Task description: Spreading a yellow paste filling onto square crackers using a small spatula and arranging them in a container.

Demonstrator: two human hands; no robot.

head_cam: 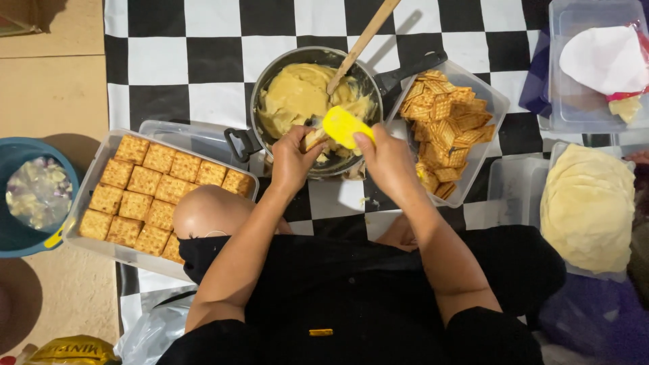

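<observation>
Crackers fill most of the clear rectangular tray (pixel 91 177) at lower left, so I judge layering well along. At centre frame my left hand (pixel 292 161) pinches one square cracker (pixel 313 138); my right hand (pixel 387 161) grips a yellow spatula (pixel 343 126). Just beyond, the metal pan of pale custard (pixel 297 94) holds plenty. Loose crackers (pixel 443 122) wait in the right container. A yellow packet (pixel 74 350) lies bottom left.

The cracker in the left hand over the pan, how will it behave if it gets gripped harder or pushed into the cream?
The cracker looks thin and flat, so it is probably stiff but brittle and may snap under a harder pinch. It likely weighs very little. The yellow cream in the pan looks thick, so a coated cracker could turn slippery in the left hand.
</observation>
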